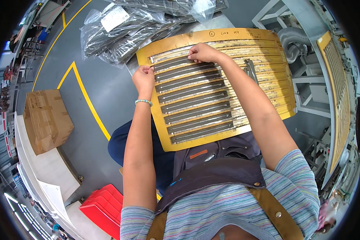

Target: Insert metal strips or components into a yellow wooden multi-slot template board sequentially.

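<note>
Together, left hand [143,78] and right hand [201,52] pinch a long, thin dark strip [176,63] on the yellow slotted board [164,132].

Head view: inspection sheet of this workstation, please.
Surface: yellow slotted board resting on the person's lap, tilted toward them.
Job's things: dark flat strips lie in the board's slots on its left half; right-side slots look unfilled.
Clutter: clear bags of dark strips beyond the board; metal tweezers lying on it.
Hands: left hand at the board's left edge; right hand with fingers pressing a top strip.
Cables: nothing seen.
Surroundings: cardboard box, red bin, grey floor with yellow lines.
</note>
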`<state>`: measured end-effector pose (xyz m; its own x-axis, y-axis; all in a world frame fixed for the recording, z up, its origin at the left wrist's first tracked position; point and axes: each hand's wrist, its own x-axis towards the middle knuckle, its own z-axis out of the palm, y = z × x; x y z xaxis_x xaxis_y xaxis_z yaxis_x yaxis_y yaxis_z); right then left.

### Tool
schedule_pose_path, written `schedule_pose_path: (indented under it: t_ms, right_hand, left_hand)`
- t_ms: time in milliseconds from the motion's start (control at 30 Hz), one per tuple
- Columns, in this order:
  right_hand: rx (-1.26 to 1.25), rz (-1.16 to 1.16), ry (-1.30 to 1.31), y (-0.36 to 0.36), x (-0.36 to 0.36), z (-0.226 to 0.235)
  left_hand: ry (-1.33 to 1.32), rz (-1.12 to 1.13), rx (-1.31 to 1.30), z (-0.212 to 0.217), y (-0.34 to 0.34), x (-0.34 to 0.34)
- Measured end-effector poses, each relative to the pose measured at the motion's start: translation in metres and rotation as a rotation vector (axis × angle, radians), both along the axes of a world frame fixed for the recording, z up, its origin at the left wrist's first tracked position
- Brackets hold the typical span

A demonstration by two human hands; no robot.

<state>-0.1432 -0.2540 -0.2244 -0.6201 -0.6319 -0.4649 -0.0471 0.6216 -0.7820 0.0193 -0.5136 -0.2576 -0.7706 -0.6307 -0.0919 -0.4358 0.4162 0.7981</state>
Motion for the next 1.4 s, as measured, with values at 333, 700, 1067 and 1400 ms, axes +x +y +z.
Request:
schedule_pose_path:
  t_ms: [333,700,1067,1400]
  right_hand:
    - [-0.046,-0.036,-0.096,0.005,-0.005,-0.002]
    - [-0.058,-0.108,-0.106,0.001,0.0,0.002]
    - [-0.079,-0.131,-0.102,0.006,0.0,-0.004]
    - [0.001,-0.192,0.087,-0.005,0.014,-0.001]
  left_hand:
    - [-0.049,-0.014,0.071,0.005,-0.002,-0.005]
    - [-0.057,-0.049,0.142,0.018,-0.003,-0.004]
    - [-0.054,-0.114,-0.265,0.019,0.009,0.002]
    - [-0.07,-0.036,-0.551,-0.014,0.012,0.006]
